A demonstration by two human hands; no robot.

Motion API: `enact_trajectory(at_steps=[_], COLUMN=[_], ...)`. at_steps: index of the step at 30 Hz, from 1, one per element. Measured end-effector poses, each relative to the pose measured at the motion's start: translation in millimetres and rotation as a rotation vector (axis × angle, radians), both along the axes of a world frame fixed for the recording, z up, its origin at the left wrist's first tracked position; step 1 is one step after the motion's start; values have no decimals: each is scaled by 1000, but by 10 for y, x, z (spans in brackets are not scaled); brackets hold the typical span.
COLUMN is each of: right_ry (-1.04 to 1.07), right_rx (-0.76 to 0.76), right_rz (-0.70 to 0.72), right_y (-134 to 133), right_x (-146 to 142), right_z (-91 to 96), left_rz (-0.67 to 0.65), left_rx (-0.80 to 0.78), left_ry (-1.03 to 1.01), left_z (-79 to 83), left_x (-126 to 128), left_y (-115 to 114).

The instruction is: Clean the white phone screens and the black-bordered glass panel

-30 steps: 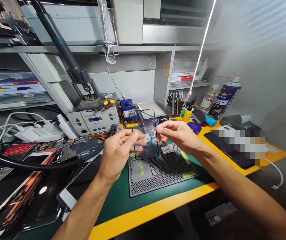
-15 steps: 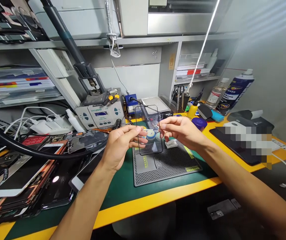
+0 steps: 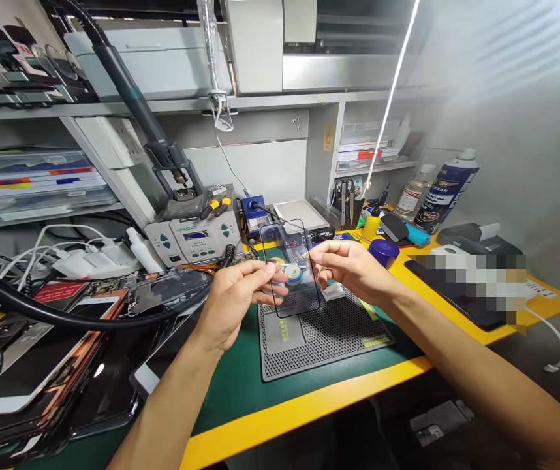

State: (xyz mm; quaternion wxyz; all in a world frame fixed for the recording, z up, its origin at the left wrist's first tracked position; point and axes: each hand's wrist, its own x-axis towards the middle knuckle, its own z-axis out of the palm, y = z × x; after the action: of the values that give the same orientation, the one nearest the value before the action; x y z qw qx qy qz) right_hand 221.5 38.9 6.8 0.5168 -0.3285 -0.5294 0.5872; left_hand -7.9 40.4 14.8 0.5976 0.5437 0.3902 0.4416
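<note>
Both hands are up over the bench, pinching a black-framed glass phone screen panel (image 3: pixel 294 261) by its long edges. Left hand (image 3: pixel 238 307) and right hand (image 3: pixel 351 271) are both closed on it, fingertips on the frame. The panel stands near upright, slightly tilted, above the far end of the perforated grey repair mat (image 3: pixel 339 343).

The mat lies on a green bench top (image 3: pixel 226 391) with a yellow front edge (image 3: pixel 304 408). Behind the mat: a twin-display soldering station (image 3: pixel 192 232), a small blue unit (image 3: pixel 253 207) and a round tin (image 3: pixel 292 274). Left of the mat: a heap of phones and screens (image 3: pixel 30 365), white chargers (image 3: pixel 84 264) and a thick black hose (image 3: pixel 40 315). Right of the mat: a blue-lidded tub (image 3: pixel 384 253), a black pad (image 3: pixel 451 294), a spray can (image 3: pixel 446 192) and a plastic bottle (image 3: pixel 413 194).

Above and behind the mat, grey shelving (image 3: pixel 162 108) holds stacked folders and a metal-cased machine (image 3: pixel 339 72). Far right is a grey wall (image 3: pixel 529 130) with striped light on it.
</note>
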Motion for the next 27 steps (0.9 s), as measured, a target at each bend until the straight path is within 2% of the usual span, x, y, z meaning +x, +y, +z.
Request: enact_trajectory(at_steps=[17, 27], right_ry=[57, 20], right_rx=[-21, -64], right_rz=[56, 1], right_y=[-40, 10], right_x=[-43, -110], right_z=[8, -79], left_rz=[10, 116], left_rx=[35, -23], left_ry=[-39, 38], left_z=[4, -1], left_x=[14, 29], left_y=[-35, -21])
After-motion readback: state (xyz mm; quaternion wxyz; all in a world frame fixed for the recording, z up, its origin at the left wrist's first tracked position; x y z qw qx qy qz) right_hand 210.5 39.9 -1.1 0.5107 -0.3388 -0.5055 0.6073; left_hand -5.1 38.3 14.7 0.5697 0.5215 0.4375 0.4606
